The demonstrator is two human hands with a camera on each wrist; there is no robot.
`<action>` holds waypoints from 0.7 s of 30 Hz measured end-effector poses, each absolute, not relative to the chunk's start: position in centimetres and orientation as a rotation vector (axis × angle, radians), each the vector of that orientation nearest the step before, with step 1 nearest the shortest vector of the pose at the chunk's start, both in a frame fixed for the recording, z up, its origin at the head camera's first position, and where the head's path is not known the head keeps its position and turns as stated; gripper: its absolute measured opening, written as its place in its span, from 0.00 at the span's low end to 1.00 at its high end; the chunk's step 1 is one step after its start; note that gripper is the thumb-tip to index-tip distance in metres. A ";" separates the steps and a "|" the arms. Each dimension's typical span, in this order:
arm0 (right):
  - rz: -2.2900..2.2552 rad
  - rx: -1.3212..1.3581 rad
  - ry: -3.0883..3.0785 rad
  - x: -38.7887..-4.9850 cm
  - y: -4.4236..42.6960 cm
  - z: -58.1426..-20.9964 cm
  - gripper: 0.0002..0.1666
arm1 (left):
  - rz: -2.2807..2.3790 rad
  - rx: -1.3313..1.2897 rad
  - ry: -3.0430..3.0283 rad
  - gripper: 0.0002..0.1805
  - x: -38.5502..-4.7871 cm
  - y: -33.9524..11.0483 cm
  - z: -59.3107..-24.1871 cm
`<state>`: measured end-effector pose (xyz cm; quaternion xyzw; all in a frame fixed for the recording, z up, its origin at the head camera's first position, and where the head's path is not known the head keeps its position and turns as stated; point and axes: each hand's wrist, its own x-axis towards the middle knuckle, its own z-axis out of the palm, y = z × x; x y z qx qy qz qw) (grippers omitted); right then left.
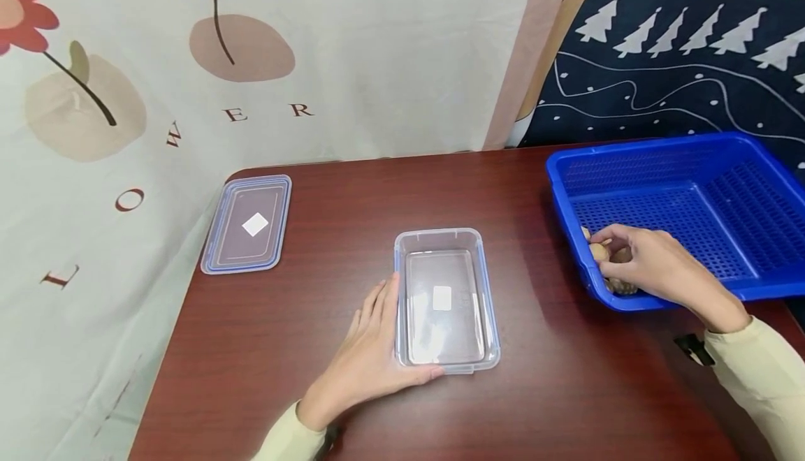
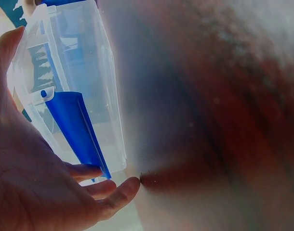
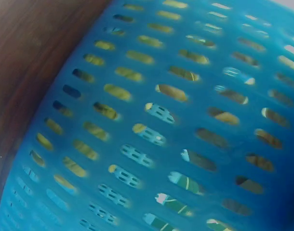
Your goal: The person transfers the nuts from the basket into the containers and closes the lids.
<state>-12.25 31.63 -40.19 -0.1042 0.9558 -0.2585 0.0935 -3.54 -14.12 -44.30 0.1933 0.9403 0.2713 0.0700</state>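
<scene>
A clear plastic box (image 1: 442, 335) with blue side latches stands open on the table. My left hand (image 1: 367, 349) rests at its near left corner, fingers mostly straight along the left side and thumb against the front. In the left wrist view the fingertips (image 2: 130, 188) lie by the hanging blue latch (image 2: 72, 125). Inside the blue basket (image 1: 566, 216), my right hand (image 1: 657, 265) pinches a small, rounded, light-brown object (image 1: 599, 252) between thumb and fingers. Similar brown pieces (image 1: 622, 286) lie beneath that hand, partly hidden; their kind is unclear.
A clear lid (image 1: 245, 248) with a blue rim lies at the table's far left. Behind the table hangs a printed curtain (image 1: 390, 63), with a dark tree-patterned cloth (image 1: 660, 91) at the right. The basket's slotted wall (image 3: 152, 115) fills the right wrist view.
</scene>
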 end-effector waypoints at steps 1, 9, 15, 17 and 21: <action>-0.786 -0.293 2.852 -12.0 31.7 -40.1 0.23 | 0.824 0.578 2.829 0.84 -3.5 -14.0 -44.3; -0.945 -0.192 2.970 -10.6 31.5 -39.6 0.22 | 0.825 0.569 2.828 0.83 -3.6 -14.0 -44.4; -1.140 -0.098 3.076 -9.6 30.8 -39.5 0.22 | 0.820 0.561 2.818 0.83 -3.7 -14.0 -44.3; -1.227 -0.062 3.101 -9.4 30.5 -39.5 0.23 | 0.829 0.557 2.810 0.83 -3.7 -14.0 -44.3; -1.375 -0.042 3.124 -9.2 30.2 -39.7 0.24 | 0.854 0.555 2.792 0.84 -3.6 -13.9 -44.5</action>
